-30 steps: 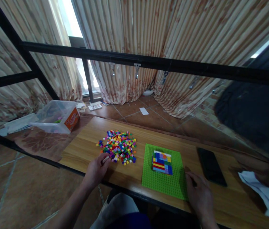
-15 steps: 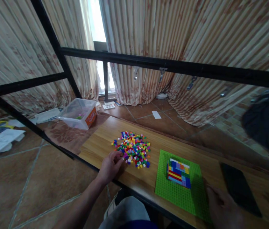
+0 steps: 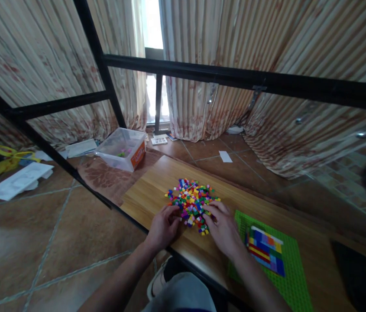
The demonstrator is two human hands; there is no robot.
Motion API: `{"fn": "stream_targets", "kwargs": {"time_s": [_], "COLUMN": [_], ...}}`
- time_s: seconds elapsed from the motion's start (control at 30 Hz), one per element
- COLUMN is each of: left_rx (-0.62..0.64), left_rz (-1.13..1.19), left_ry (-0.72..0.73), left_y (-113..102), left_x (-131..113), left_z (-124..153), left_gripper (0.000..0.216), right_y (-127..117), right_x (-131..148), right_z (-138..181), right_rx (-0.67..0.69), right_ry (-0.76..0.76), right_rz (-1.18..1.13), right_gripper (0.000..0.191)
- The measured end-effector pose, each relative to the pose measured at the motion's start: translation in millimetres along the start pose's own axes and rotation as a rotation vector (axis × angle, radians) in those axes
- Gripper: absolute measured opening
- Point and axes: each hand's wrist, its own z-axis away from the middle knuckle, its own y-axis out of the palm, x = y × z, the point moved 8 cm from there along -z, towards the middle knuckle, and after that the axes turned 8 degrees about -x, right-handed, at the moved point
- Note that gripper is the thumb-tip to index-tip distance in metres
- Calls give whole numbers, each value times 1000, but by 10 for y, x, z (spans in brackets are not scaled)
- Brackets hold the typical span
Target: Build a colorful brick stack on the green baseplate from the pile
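Observation:
A heap of small coloured bricks (image 3: 192, 198) lies on the wooden table (image 3: 150, 193). My left hand (image 3: 163, 225) rests at the heap's near left edge, fingers curled against the bricks. My right hand (image 3: 222, 225) lies on the heap's right side, fingers spread over the pieces. To the right sits a green baseplate (image 3: 291, 277) with a patch of blue, red, yellow and purple bricks (image 3: 265, 250) built on it. What the left fingers pinch, if anything, is too small to see.
A black phone (image 3: 358, 277) lies at the table's right end. A clear plastic box (image 3: 121, 148) stands on a brown mat beyond the table's left end. A black metal frame (image 3: 202, 76) crosses in front of striped curtains. Papers and a yellow object lie on the tiled floor at left.
My right hand has left the baseplate's right edge and crossed over to the brick heap. The view has swung left. My left hand stays at the heap's edge.

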Motion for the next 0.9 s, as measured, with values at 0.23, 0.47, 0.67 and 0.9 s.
{"fn": "stream_targets", "kwargs": {"time_s": [0.23, 0.47, 0.67, 0.9], "left_rx": [11, 54, 75, 95], "left_rz": [0, -28, -32, -48], "left_ry": [-21, -32, 14, 15], "left_y": [33, 52, 36, 39], "left_x": [35, 69, -19, -61], "left_z": [-41, -83, -113, -104], "left_gripper": [44, 50, 37, 30], "right_y": [257, 291, 326, 313], "right_x": [-76, -69, -53, -62], "right_z": [-135, -167, -192, -136], "right_rx": [92, 96, 77, 18], "right_ry": [-49, -81, -105, -83], "right_rz": [132, 201, 235, 215], "right_gripper": [25, 25, 19, 25]}}
